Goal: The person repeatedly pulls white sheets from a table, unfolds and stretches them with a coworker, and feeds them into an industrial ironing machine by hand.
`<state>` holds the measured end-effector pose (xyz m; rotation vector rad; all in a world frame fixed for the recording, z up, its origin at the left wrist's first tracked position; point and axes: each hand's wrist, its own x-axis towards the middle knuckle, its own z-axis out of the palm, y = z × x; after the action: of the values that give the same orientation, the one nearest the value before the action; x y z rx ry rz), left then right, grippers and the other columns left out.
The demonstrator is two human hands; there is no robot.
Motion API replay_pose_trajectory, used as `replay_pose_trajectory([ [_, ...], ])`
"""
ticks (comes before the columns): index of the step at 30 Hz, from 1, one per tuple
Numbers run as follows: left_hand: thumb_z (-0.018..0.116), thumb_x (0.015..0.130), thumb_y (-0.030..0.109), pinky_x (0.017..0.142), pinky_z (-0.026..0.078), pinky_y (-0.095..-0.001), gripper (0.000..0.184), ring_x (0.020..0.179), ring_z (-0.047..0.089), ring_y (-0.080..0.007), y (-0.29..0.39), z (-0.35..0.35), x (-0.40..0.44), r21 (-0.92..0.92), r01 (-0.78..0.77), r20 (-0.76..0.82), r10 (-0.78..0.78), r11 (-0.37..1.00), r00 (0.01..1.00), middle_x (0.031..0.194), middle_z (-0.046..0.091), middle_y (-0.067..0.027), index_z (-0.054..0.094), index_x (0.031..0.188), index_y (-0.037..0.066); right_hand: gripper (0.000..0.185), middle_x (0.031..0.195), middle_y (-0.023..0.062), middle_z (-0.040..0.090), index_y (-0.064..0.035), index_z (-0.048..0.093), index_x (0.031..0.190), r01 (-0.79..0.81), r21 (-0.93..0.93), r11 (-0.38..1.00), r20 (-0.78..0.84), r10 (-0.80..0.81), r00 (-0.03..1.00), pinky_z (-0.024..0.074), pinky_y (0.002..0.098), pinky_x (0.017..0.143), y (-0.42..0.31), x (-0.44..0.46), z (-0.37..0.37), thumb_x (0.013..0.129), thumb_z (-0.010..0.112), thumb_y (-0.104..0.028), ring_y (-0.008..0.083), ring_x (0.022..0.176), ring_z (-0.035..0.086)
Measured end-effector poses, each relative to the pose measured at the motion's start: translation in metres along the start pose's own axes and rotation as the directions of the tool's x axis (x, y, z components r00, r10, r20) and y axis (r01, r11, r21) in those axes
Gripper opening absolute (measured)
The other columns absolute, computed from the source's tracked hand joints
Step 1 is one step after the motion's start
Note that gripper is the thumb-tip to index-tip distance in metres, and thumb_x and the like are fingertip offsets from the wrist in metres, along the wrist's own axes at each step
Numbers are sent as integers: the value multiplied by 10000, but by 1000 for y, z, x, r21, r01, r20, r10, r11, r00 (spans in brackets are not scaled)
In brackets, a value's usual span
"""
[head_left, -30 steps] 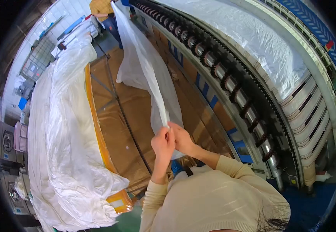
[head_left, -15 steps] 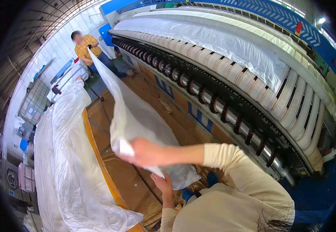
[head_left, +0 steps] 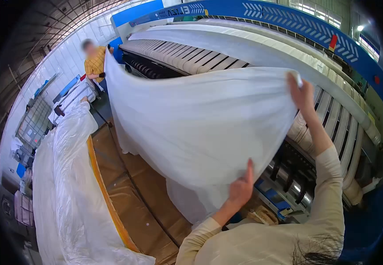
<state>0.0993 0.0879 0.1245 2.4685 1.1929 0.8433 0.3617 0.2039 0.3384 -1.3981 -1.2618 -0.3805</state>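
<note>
The sheet (head_left: 191,119) has risen, corner pinched in right grip (head_left: 302,93), edge by left grip (head_left: 241,190), hold unclear.

A long heap of white cloth (head_left: 70,190) lay along the left, with an orange-yellow strip (head_left: 104,194) down its right edge. Right of it, a brown covering (head_left: 123,205) spread over the floor, crossed lengthwise by a thin dark bar (head_left: 132,177). Farther left stood a wire-mesh rack (head_left: 35,127), with a small blue item (head_left: 21,170) and a pinkish bundle (head_left: 24,208) nearer. A pale panelled wall (head_left: 68,55) rose behind; at far right, a lamp (head_left: 360,28) shone.
</note>
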Motion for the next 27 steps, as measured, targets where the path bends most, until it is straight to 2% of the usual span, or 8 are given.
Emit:
replay_pose_trajectory([
  [1, 537, 750, 43, 455, 448, -359, 758, 514, 548, -286, 9, 5, 3, 4, -133, -88, 133, 991, 987, 801, 617, -168, 153, 1403, 11, 405, 479, 86, 483, 11, 606, 676, -84, -136, 987, 29, 89, 996, 377, 335, 464, 11, 2, -17, 850, 572, -353, 110, 494, 425],
  [3, 533, 748, 37, 434, 440, -347, 747, 494, 539, -263, 24, 7, 13, 41, -175, -119, 179, 984, 977, 755, 605, -145, 170, 1401, 12, 416, 516, 115, 534, 10, 608, 696, -160, -279, 947, 43, 179, 983, 400, 349, 481, 33, 6, -39, 857, 549, -368, 136, 494, 487],
  [7, 525, 743, 24, 392, 426, -321, 719, 451, 521, -214, 13, 19, 50, 182, -269, -165, 299, 946, 940, 638, 558, -90, 219, 1393, 21, 383, 694, 183, 622, -7, 590, 854, -120, -480, 869, 40, 159, 987, 452, 391, 559, 99, 0, -7, 848, 527, -385, 258, 640, 621],
  [10, 523, 737, 21, 392, 432, -319, 710, 446, 522, -210, 5, 19, 58, 286, -307, -166, 363, 908, 917, 590, 515, -66, 245, 1390, 33, 295, 829, 177, 623, -22, 514, 998, 51, -745, 666, 264, 224, 938, 457, 457, 589, 106, 1, 7, 858, 501, -282, 367, 738, 613],
  [15, 525, 722, 12, 392, 440, -328, 724, 448, 532, -217, 5, 28, 69, 277, -306, -126, 350, 911, 928, 548, 475, -62, 253, 1391, 61, 223, 904, 127, 627, -62, 469, 1044, 55, -783, 620, 212, 183, 960, 469, 463, 664, 106, 4, 21, 861, 470, -190, 323, 785, 615],
  [18, 524, 722, 7, 391, 441, -333, 722, 445, 534, -227, 9, 31, 78, 240, -313, -134, 351, 919, 927, 546, 481, -66, 258, 1390, 70, 177, 939, 86, 599, -70, 538, 982, 296, -849, 437, 220, -216, 951, 457, 419, 721, 109, 13, 18, 830, 462, -122, 272, 879, 576],
  [22, 531, 712, 2, 400, 444, -338, 736, 437, 531, -236, 14, 29, 89, 193, -324, -153, 355, 926, 922, 544, 490, -73, 251, 1390, 67, 162, 953, 64, 581, -77, 602, 897, 358, -859, 367, 302, -203, 931, 433, 352, 778, 121, 20, 6, 784, 501, -134, 212, 954, 523],
  [27, 543, 698, 1, 409, 443, -343, 762, 432, 527, -243, 25, 25, 99, 155, -338, -156, 361, 928, 920, 557, 510, -84, 234, 1393, 57, 157, 993, 59, 570, -91, 643, 840, 385, -822, 421, 340, -179, 923, 422, 340, 790, 119, 23, -21, 753, 522, -141, 208, 984, 511],
])
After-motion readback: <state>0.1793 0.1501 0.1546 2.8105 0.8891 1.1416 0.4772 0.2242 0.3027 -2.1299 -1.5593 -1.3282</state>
